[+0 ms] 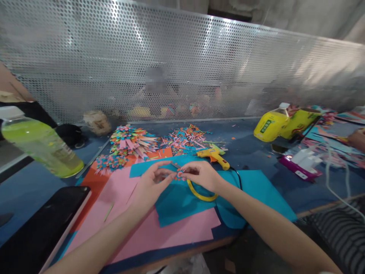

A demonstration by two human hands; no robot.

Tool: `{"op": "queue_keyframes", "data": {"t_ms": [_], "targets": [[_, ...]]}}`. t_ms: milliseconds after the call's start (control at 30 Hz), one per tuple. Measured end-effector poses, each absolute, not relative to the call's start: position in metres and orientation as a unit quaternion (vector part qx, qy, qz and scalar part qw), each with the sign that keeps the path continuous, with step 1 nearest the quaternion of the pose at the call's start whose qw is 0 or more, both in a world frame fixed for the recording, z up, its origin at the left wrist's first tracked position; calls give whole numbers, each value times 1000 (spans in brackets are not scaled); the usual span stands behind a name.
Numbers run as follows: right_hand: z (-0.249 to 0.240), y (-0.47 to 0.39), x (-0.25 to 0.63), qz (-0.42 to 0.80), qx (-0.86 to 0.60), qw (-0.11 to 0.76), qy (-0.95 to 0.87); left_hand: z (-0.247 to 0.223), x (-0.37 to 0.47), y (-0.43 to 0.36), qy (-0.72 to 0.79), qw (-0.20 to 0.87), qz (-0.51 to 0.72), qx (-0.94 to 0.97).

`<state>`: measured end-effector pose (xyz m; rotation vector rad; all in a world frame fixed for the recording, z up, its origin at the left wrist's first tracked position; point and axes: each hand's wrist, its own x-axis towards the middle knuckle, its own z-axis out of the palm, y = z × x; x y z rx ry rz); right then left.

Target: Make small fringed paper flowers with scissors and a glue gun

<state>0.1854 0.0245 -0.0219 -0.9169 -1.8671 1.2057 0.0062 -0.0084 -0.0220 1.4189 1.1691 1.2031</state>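
A small paper flower (179,174) in orange, blue and pink is pinched between the fingertips of my two hands, above a sheet of blue paper (182,207). My left hand (158,180) has its thumb and index finger closed on the flower's left side. On the other side, my right hand (203,175) grips it with bent fingers. A thin grey blade-like tip (175,164) juts out by the flower. Under my right palm shows a yellow loop (203,197), like a scissors handle; its join to the blade is hidden.
Pink paper (176,232) lies under the blue. Behind are a pile of fringed paper flowers (131,140), loose paper strips (185,137) and a yellow glue gun (215,156). Bottles (42,142) and a black phone (42,228) stand left; a yellow bottle (270,125) lies right. A perforated metal screen (182,68) closes the back.
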Motion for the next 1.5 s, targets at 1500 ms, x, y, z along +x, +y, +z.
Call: {"op": "queue_keyframes", "data": {"t_ms": [1500], "targets": [[-18,24,187,519,-333,348,-706,-18,6,-8,462,446,484,594]]}}
